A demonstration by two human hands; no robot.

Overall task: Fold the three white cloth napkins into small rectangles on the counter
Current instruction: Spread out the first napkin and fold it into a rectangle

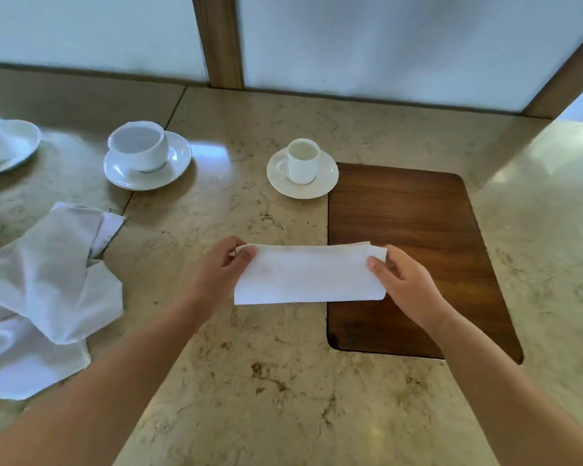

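Stretching between both hands is a white napkin (308, 274), already folded down into a long strip, its layered edge showing along the top. The left hand (216, 274) pinches the strip's left end between thumb and fingers; the right hand (406, 280) pinches the right end the same way. The strip looks lifted just off the counter (249, 381), its right part over the dark wooden board (418, 230). By my read, this first napkin needs another fold or two across its length to make a small rectangle. Out to the left lies a rumpled heap of white cloth (41, 290), apparently the napkins yet to be folded. Beyond stand a small cup on a saucer (302, 161) and a wider cup (138, 146).
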